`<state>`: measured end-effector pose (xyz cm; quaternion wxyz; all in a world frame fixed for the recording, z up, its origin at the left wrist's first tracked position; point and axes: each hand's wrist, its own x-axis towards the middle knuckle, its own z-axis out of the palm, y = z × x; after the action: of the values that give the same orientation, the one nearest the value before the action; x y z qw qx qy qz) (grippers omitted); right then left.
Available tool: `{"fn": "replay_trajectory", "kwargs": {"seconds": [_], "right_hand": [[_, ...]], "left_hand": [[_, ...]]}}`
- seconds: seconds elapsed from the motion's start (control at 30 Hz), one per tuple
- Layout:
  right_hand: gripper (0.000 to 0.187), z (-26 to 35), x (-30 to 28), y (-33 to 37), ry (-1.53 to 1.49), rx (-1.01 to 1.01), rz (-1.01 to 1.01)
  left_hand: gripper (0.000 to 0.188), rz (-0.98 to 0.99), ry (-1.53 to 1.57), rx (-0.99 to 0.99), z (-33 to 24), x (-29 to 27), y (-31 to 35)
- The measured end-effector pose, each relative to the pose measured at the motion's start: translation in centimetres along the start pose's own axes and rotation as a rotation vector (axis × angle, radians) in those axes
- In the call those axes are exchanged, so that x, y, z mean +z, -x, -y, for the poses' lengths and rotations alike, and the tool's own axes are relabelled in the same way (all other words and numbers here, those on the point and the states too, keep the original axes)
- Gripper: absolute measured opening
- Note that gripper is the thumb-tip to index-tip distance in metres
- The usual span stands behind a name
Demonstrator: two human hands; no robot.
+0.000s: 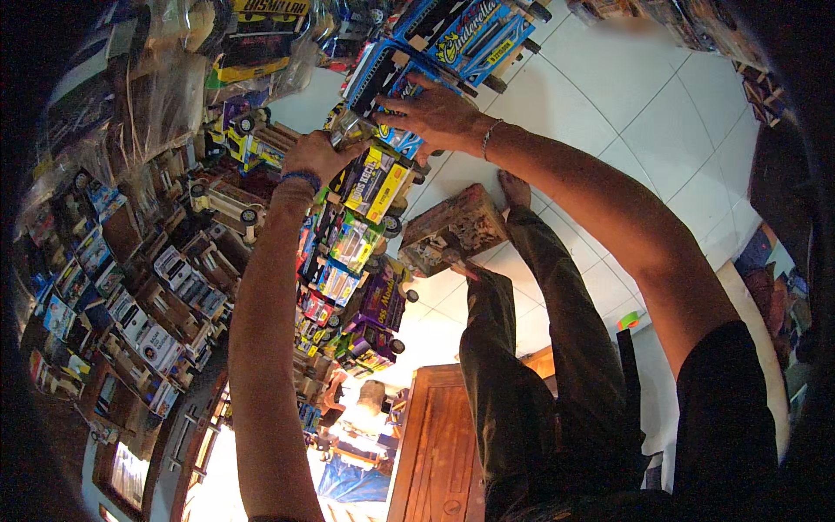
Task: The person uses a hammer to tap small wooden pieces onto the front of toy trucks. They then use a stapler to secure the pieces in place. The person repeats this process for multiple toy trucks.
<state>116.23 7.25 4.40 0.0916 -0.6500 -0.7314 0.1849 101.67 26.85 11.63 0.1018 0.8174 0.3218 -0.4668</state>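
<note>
A blue toy truck [376,76] with a dark, patterned side stands in the row of toys at the upper middle. My right hand [439,115] is wrapped over its near end, fingers on its top and thumb lower down. Just left of it, my left hand [320,158] is curled closed at the edge of the row; what its fingers hold is hidden. Below both hands sits a yellow and black toy truck [376,184] with black wheels. Another blue toy truck [487,43] stands beyond my right hand.
More colourful toy trucks, one of them purple [376,296], line up toward me. Racks of wooden toy vehicles [143,335] fill the left. A worn wooden block [454,230] lies on the white tiled floor [609,104] by my foot. A wooden door [435,439] stands below.
</note>
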Motion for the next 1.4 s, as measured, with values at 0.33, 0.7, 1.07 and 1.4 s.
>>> {"fn": "replay_trajectory", "kwargs": {"seconds": [0.33,0.7,1.07,1.4], "right_hand": [[0.121,-0.3,-2.2,0.2,-0.001,-0.012,0.005],[0.145,-8.4,-7.3,0.6,0.05,0.03,0.17],[0.142,-9.1,-6.0,0.7,0.008,0.022,0.085],[0.141,-8.7,-6.5,0.9,-0.017,0.062,0.145]], "left_hand": [[0.097,-0.074,-0.033,0.188,2.0,0.1,1.1],[0.1,-0.005,0.302,0.093,-1.1,-3.6,2.2],[0.097,0.086,0.421,0.058,-5.6,-3.3,-1.0],[0.07,0.129,0.51,0.049,-5.0,-1.2,-2.9]]}}
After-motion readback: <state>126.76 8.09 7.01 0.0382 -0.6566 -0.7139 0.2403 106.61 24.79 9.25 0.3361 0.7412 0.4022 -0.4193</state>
